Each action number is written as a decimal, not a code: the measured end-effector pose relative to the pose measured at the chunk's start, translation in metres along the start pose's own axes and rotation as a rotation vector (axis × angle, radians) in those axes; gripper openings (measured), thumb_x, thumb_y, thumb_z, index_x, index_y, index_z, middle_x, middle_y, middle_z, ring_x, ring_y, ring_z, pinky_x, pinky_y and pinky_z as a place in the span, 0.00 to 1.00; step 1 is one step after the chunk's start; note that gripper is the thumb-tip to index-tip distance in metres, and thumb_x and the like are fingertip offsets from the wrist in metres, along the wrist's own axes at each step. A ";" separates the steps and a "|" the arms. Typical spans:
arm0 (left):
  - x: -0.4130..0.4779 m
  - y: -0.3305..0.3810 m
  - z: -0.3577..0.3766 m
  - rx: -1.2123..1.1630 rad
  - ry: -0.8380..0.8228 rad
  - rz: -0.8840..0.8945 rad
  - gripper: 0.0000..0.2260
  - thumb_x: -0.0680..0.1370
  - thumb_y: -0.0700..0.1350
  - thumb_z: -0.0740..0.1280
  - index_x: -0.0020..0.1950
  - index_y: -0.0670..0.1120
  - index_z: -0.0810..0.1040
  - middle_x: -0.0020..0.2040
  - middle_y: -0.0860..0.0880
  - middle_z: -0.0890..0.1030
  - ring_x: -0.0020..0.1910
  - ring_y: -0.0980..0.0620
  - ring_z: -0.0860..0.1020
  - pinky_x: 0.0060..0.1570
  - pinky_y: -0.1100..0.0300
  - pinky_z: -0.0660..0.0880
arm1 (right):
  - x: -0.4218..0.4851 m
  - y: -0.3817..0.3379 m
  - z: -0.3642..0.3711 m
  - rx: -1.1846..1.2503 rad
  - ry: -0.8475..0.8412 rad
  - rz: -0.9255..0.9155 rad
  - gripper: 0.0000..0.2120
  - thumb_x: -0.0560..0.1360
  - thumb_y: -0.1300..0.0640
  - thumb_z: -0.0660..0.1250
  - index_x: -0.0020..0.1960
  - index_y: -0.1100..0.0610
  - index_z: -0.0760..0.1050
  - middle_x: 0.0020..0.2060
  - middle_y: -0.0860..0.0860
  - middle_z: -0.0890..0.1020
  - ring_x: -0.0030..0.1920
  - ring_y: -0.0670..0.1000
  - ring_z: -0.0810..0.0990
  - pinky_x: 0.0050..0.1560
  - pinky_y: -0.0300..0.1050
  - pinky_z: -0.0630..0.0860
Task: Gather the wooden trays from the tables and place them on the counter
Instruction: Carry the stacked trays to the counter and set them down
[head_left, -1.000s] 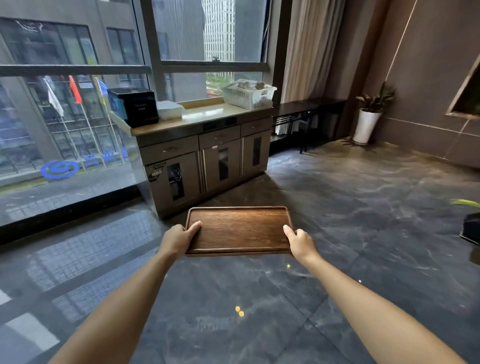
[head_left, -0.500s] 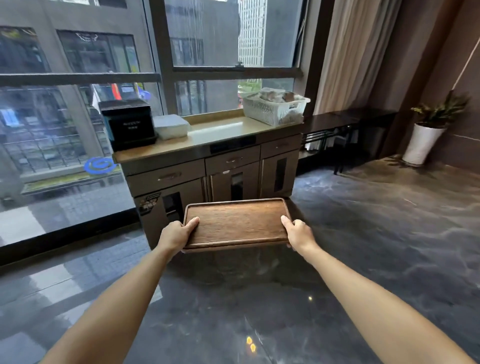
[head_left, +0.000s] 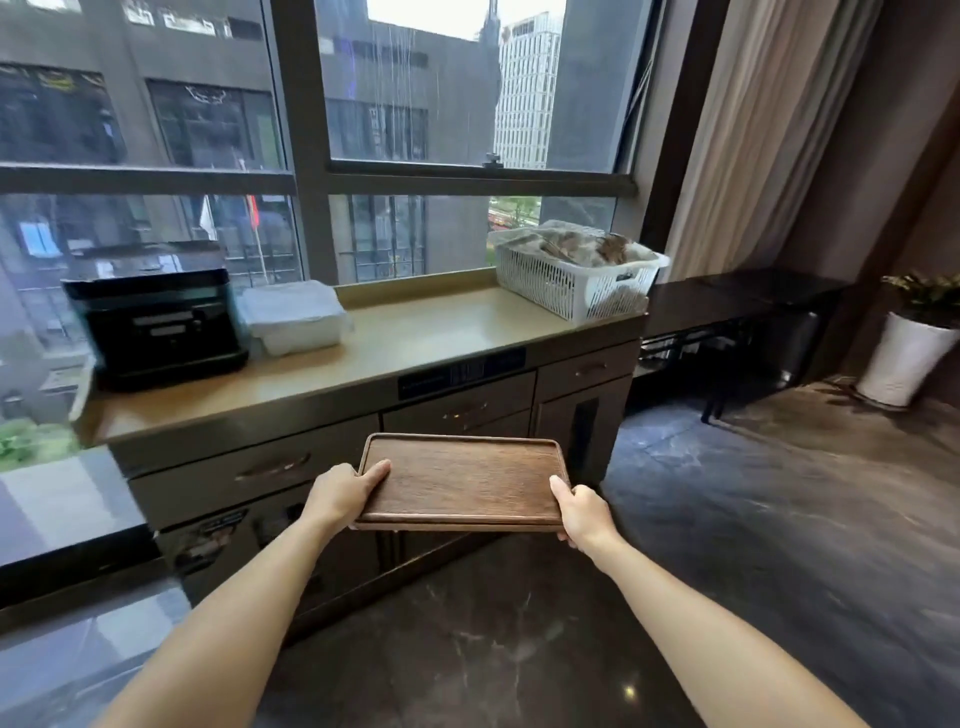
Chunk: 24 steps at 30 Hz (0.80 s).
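A rectangular dark-wood tray (head_left: 460, 480) with rounded corners and a low raised rim is held level in front of the counter (head_left: 415, 332), below its smooth tan top. The left hand (head_left: 340, 493) and right hand (head_left: 584, 512) clamp its short ends, thumbs on top. A white slatted basket (head_left: 566, 288) sits at the counter's right end.

Beyond the hands, tall dark-framed windows (head_left: 467, 171) show grey towers in dull daylight; below them runs a steel cabinet (head_left: 332, 467) of drawers and doors; up and right of the hands hangs a beige curtain (head_left: 753, 130), with a dark low bench (head_left: 737, 301) and a white potted plant (head_left: 906, 358); under the hands, glossy dark marble floor (head_left: 727, 545).
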<state>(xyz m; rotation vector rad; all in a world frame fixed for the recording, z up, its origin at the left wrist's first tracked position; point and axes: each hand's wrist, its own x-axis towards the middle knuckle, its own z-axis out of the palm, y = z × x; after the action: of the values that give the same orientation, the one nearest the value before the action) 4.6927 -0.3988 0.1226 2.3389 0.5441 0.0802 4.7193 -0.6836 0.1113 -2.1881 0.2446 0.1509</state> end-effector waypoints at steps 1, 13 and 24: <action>0.025 0.012 0.002 0.004 -0.003 -0.002 0.23 0.75 0.61 0.60 0.30 0.45 0.68 0.40 0.43 0.77 0.44 0.42 0.75 0.43 0.55 0.67 | 0.026 -0.009 -0.002 0.002 -0.004 0.002 0.22 0.78 0.43 0.53 0.50 0.62 0.73 0.38 0.55 0.78 0.28 0.50 0.75 0.26 0.41 0.70; 0.283 0.099 0.089 -0.008 0.069 -0.114 0.23 0.76 0.60 0.59 0.32 0.42 0.71 0.46 0.38 0.81 0.50 0.39 0.77 0.43 0.54 0.66 | 0.350 -0.068 0.005 -0.056 -0.127 -0.076 0.20 0.77 0.42 0.53 0.47 0.59 0.72 0.33 0.51 0.76 0.29 0.50 0.76 0.31 0.44 0.71; 0.465 0.140 0.096 -0.028 0.160 -0.271 0.23 0.77 0.59 0.58 0.41 0.39 0.75 0.49 0.35 0.81 0.51 0.39 0.78 0.48 0.53 0.70 | 0.569 -0.166 0.039 -0.147 -0.265 -0.229 0.19 0.76 0.41 0.54 0.36 0.56 0.67 0.29 0.53 0.75 0.32 0.57 0.79 0.33 0.48 0.71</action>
<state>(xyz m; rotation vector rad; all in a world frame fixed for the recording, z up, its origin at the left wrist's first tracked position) 5.1854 -0.3625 0.1009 2.2215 0.9279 0.1480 5.3105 -0.6249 0.1064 -2.2925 -0.1705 0.3360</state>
